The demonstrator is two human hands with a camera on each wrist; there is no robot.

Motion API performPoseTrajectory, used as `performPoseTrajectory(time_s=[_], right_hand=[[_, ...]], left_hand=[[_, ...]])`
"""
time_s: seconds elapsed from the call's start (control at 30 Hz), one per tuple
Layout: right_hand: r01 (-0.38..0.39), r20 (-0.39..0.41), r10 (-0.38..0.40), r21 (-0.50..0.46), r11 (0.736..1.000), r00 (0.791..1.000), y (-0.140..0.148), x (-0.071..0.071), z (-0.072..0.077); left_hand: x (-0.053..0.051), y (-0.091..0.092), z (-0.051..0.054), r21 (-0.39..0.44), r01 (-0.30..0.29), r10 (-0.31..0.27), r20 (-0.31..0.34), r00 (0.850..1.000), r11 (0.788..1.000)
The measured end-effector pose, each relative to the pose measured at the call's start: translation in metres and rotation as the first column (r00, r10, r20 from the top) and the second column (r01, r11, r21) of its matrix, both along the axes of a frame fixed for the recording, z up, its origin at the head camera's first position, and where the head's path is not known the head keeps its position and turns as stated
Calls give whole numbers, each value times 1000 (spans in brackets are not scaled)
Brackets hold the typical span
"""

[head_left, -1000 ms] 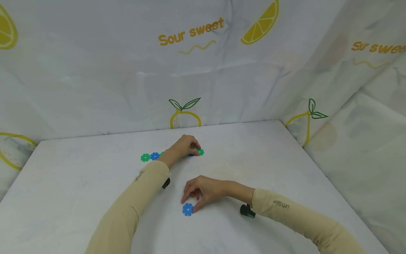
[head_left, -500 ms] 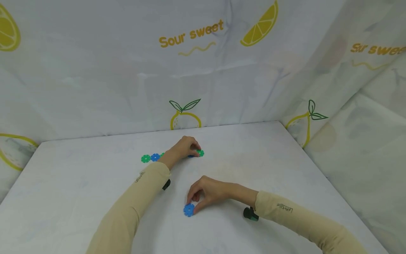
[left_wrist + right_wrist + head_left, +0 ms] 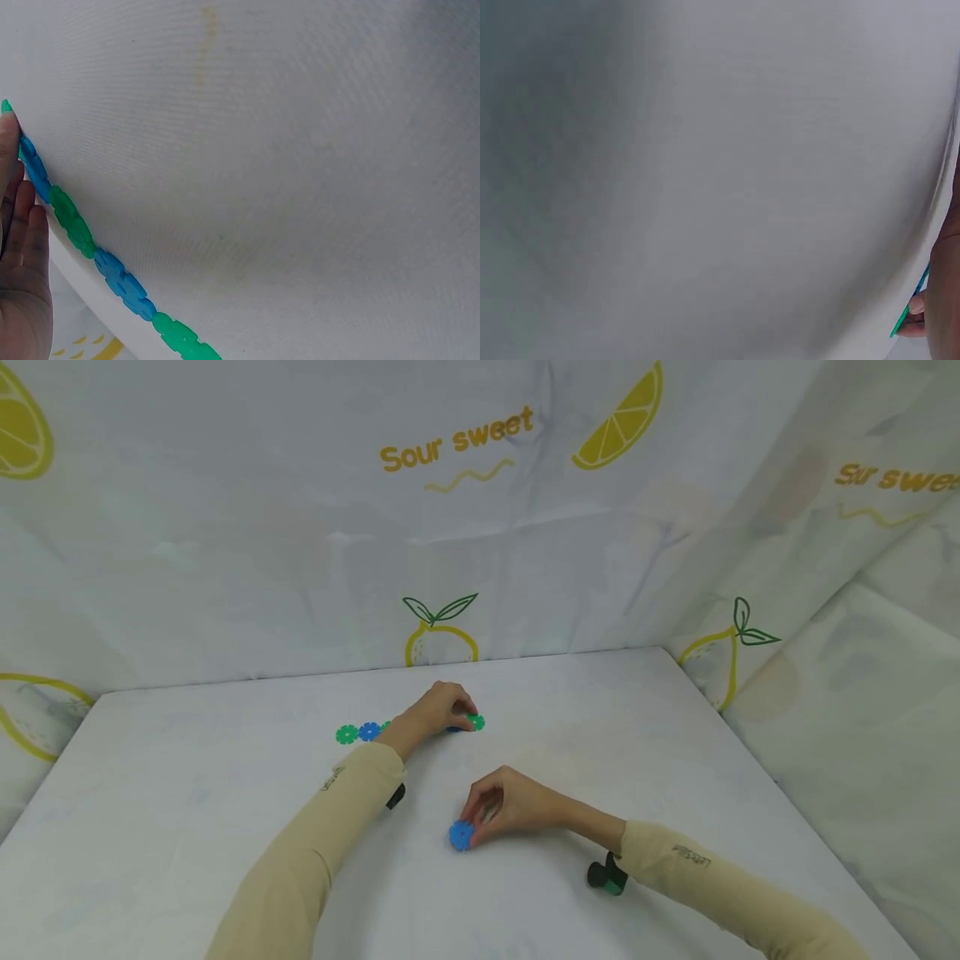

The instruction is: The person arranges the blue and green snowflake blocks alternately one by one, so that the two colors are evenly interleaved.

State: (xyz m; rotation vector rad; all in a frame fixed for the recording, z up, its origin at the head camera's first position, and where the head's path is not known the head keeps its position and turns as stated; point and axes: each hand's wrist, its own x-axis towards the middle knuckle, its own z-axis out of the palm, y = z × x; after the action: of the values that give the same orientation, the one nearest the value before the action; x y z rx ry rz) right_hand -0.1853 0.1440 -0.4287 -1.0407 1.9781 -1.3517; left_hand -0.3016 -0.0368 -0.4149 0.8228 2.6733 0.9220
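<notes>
A row of flat, notched snowflake building discs, green and blue by turns, lies joined on the table. Its left end shows as a green disc (image 3: 347,734) beside a blue disc (image 3: 369,731). My left hand (image 3: 435,708) covers part of the row and pinches the green disc (image 3: 476,722) at its right end. In the left wrist view the linked discs (image 3: 124,283) run edge to edge past my left fingers. Nearer to me, my right hand (image 3: 517,802) pinches a separate blue disc (image 3: 462,835) between thumb and fingers, tilted and apart from the row.
A white cloth covers the table (image 3: 187,793). Behind it hangs a white curtain (image 3: 262,568) printed with lemons, which also closes off the right side. Dark wrist cameras hang below both sleeves, and the right one (image 3: 606,875) sits close above the tabletop.
My right hand has closed thumb and fingers on the separate blue disc, tilted it off the table and brought it slightly right and farther away. The left hand stays at the row's end.
</notes>
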Motion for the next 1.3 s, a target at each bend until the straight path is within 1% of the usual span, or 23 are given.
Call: performPoseTrajectory(time_s=[0.1,0.17,0.37,0.53,0.63,0.83,1.03,1.17,1.3], right_hand=[[62,40,-61,-21,998,997,7,-3,2],[99,51,-97,-34,995,994,12,-5,2],[199,49,-197,-33,980,979,28,-18,4],[258,56,-258,-7,966,965,40,-31,7],[284,54,-284,9,959,957,47,-38,8],[329,60,-332,43,943,942,61,-53,8],[347,63,-351,65,935,934,71,-66,7],[365,39,-368,68,928,929,75,-74,5],[404,32,-407,74,912,913,76,-81,5]], left_hand=[[-1,-1,-1,0,3,-3,-7,1000,1000],[-2,-1,-1,1,6,-6,-8,1000,1000],[-3,-2,0,-1,10,-10,6,1000,1000],[-4,-1,-1,-5,2,-1,21,1000,1000],[-5,-1,-2,-4,0,0,24,1000,1000],[-4,0,0,-14,-11,11,43,999,1000],[-4,1,0,-18,-3,4,39,999,1000],[-4,2,-1,-21,-8,9,43,999,1000],[-4,3,0,-22,-18,20,53,998,1000]])
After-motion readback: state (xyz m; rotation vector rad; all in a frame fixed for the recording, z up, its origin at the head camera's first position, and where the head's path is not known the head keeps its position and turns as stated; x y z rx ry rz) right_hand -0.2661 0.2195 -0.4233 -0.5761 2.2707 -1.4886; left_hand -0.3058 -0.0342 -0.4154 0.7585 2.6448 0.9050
